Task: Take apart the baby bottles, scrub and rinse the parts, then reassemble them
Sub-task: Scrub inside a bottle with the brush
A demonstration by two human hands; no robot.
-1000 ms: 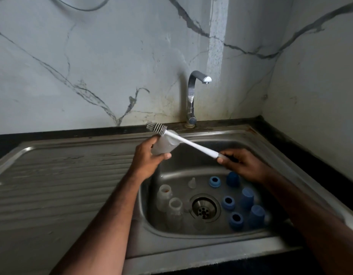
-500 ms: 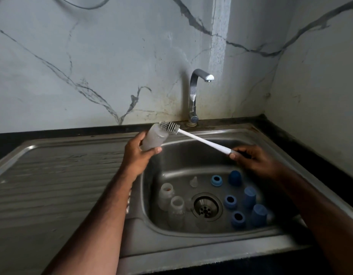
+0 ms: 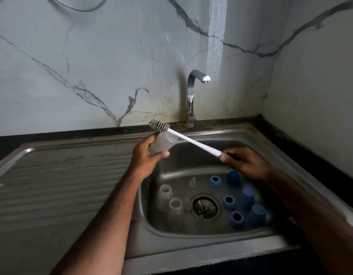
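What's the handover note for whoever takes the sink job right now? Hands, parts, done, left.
Left hand grips a clear plastic bottle body over the steel sink basin.
Right hand grips the handle of the white long-handled bottle brush; its bristle head lies outside the bottle, at the top edge.
In the basin: two more clear bottle bodies, a clear nipple, three blue collar rings and three blue caps.
The chrome tap shows no water running.
Done: bottles taken apart.
Left: scrubbing, rinsing, reassembly; which parts are already scrubbed cannot be told.
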